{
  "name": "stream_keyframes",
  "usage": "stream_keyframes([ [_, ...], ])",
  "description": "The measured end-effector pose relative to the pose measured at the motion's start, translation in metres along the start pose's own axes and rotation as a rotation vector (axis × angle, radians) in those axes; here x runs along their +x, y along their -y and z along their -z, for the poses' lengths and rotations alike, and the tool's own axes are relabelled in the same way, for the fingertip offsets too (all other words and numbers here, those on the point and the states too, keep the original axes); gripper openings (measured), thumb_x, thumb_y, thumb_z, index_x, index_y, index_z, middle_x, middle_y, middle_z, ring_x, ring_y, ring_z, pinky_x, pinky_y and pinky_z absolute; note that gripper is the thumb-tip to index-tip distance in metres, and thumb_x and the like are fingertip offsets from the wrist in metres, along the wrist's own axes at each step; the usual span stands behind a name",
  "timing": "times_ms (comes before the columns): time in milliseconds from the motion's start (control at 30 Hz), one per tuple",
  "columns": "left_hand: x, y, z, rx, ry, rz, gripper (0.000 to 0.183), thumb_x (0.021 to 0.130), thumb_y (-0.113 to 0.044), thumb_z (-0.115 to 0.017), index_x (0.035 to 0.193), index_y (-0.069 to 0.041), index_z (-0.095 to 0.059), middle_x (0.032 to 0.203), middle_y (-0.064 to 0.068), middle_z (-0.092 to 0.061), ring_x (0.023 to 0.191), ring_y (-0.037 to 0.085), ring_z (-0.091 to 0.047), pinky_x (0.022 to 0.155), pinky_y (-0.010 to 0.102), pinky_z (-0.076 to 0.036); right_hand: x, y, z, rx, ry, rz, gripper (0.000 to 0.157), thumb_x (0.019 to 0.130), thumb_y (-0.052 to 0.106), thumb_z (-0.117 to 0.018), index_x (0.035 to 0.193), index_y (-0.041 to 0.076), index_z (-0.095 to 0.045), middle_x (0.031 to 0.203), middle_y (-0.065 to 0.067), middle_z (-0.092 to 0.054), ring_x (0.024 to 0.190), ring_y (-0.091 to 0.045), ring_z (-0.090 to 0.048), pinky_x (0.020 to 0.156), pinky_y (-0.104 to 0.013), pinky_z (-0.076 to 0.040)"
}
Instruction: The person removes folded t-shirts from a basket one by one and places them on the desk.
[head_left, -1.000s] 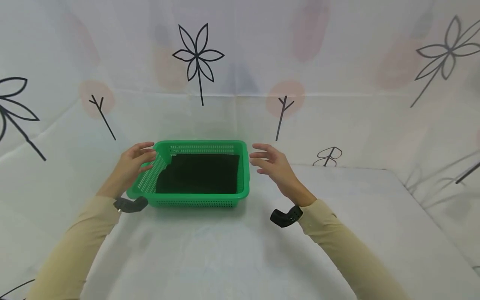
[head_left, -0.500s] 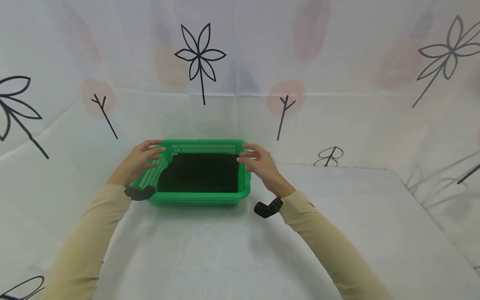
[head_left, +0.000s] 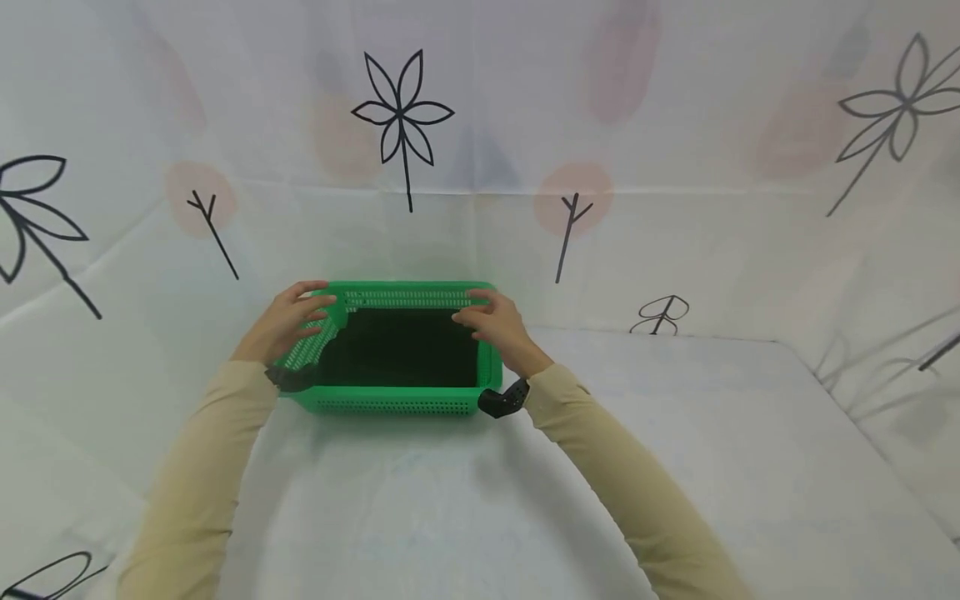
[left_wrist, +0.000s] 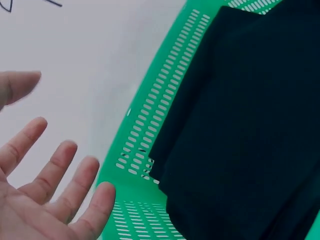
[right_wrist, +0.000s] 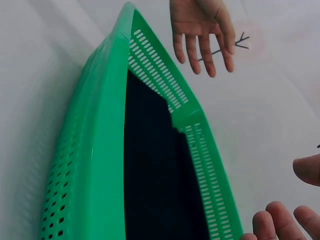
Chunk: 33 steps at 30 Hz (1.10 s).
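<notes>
A green plastic basket (head_left: 390, 395) with slotted walls stands on the white-covered table, and a folded black cloth (head_left: 405, 346) lies inside it. My left hand (head_left: 287, 321) is over the basket's left side, fingers spread and relaxed, holding nothing. In the left wrist view the fingertips (left_wrist: 103, 195) overlap the basket's wall. Above the right end my right hand (head_left: 501, 327) hovers with loosely bent fingers reaching inward over the rim, also holding nothing. Parts of the basket's side rims are hidden behind the hands in the head view.
The white table cover (head_left: 675, 467) stretches in front of the basket and to its right. Close behind the basket hangs a white cloth backdrop (head_left: 480, 225) printed with flowers and twigs. Each wrist wears a black camera band (head_left: 504, 399).
Both hands have come inward: the left moved right, the right moved left over the basket's right rim. The basket and the black cloth stay where they were.
</notes>
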<state>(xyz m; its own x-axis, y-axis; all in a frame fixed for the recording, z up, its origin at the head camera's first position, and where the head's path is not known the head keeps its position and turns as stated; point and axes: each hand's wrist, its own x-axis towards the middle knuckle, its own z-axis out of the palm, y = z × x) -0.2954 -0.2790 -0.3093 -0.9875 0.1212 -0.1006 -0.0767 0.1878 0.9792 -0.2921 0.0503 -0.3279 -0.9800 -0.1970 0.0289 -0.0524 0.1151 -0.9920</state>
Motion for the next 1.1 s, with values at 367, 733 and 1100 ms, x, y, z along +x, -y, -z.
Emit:
stream_keyframes([
  [367,0.010,0.008,0.002,-0.028,0.026,0.016,0.064,0.101,-0.027,-0.054,0.152,-0.005,-0.022,0.156,0.018,-0.019,0.138,0.038,-0.024,0.111,0.051,-0.022,0.014,-0.004,-0.017,-0.038,-0.035,-0.051,0.059,0.089,0.016,-0.069,0.143,0.010,-0.045,0.124,-0.014,-0.059,0.115,-0.028,-0.055,0.094,-0.039,-0.046],
  [733,0.019,0.021,0.001,0.007,0.024,0.075,0.064,0.100,-0.020,-0.053,0.152,-0.003,-0.021,0.155,0.022,-0.019,0.140,0.043,-0.019,0.112,0.052,-0.019,0.022,-0.012,-0.022,-0.051,-0.005,-0.121,0.062,0.087,0.002,-0.068,0.144,0.006,-0.043,0.126,-0.019,-0.059,0.119,-0.032,-0.053,0.099,-0.043,-0.043],
  [1100,0.026,0.036,0.002,0.089,0.030,0.112,0.074,0.098,-0.023,-0.059,0.155,-0.006,-0.015,0.157,0.023,-0.011,0.141,0.044,-0.013,0.111,0.055,-0.017,0.027,-0.018,-0.029,-0.144,-0.011,-0.184,0.065,0.088,0.009,-0.069,0.146,0.009,-0.041,0.137,-0.018,-0.048,0.127,-0.037,-0.042,0.104,-0.052,-0.034],
])
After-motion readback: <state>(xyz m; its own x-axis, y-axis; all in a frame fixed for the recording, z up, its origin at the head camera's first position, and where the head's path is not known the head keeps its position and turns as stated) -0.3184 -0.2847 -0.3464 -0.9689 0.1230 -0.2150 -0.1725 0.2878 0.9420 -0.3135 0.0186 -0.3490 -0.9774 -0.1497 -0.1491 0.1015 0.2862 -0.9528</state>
